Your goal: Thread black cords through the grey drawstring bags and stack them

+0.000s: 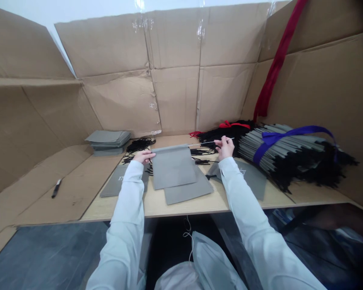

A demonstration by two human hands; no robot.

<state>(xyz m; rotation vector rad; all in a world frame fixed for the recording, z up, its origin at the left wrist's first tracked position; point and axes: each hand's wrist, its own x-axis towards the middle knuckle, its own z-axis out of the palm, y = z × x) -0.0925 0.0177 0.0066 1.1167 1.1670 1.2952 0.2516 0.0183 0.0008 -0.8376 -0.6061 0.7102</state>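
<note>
Grey fabric piece [174, 167], one in number, is held flat over the middle of the wooden tabletop [196, 207], its top edge turned away from the person and its lower edge set back from the tabletop's front edge. The left hand [143, 156] grasps its upper left corner between thumb and fingers. The right hand [224, 148] pinches one thin pale rod [202, 143] that runs to the piece's upper right corner, its other tip poking out past the fingertips.

One grey under-piece [187, 193] shows beneath, fanned toward the tabletop's right side. A strip of pale wood runs between it and the tabletop's front edge. Lettered grey material lies in two places: a left group [111, 183] at the tabletop's left front, a right group [255, 181] at its right front, partly behind the sleeve.

At the tabletop's far left stand one grey stack [109, 141] and, just beside it, one black cord heap [140, 143]. At its far right are one black pile [226, 133] with a red tie and one large bundle [278, 145] under one blue ribbon [290, 131]. One marker [56, 188] lies on cardboard left of the tabletop; one red ribbon [276, 64] hangs above its right end.
</note>
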